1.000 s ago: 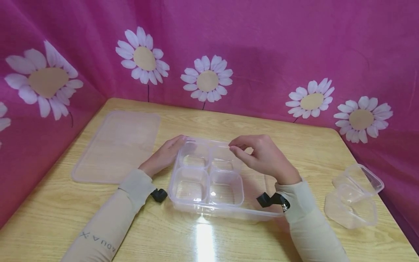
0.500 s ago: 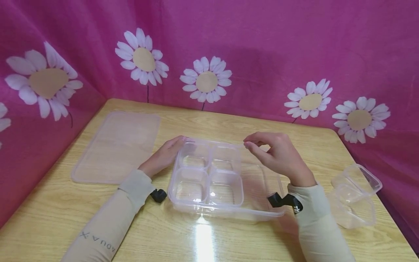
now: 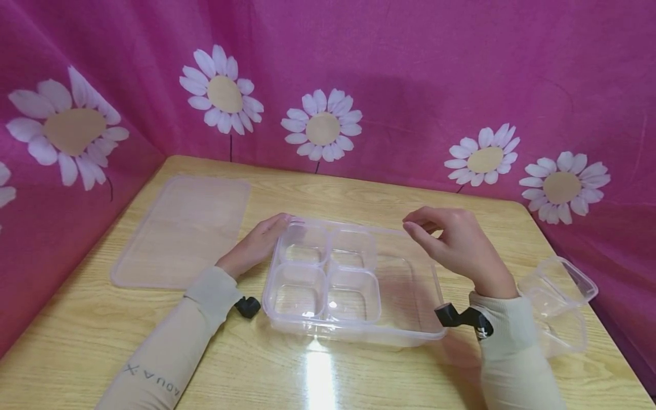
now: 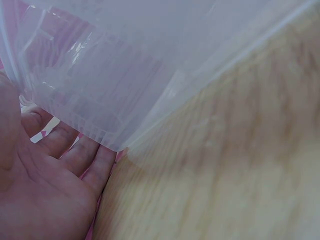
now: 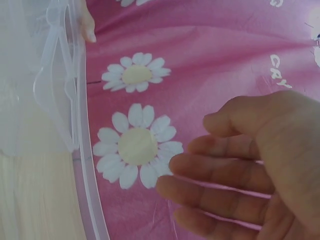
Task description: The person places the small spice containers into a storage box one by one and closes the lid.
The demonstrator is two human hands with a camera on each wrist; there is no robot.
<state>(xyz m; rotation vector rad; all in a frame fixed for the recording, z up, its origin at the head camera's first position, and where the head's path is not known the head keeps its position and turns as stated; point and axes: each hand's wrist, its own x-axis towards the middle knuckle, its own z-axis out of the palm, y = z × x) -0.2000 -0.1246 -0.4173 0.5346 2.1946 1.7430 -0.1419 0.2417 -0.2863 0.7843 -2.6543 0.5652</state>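
A large clear plastic food container [image 3: 359,333] stands on the table in the head view. Several small clear square cups fill its left side; one is the front cup [image 3: 299,290]. My left hand [image 3: 258,242] holds the container's far left corner. In the left wrist view that hand's fingers [image 4: 65,140] reach behind the container wall, partly hidden, with the thumb at the rim side. Above the container's right end hovers my right hand [image 3: 451,239], holding nothing. Its fingers [image 5: 215,195] are loosely bent and apart from the container in the right wrist view.
A flat translucent lid [image 3: 189,228] lies on the table at the left. Two more clear cups [image 3: 558,290] lie at the right edge, partly behind the right sleeve. A pink flowered cloth [image 3: 400,74] hangs behind the wooden table [image 3: 246,370].
My right hand has moved to the right, from above the far right cup to above the container's right end. The left hand stays at the corner.
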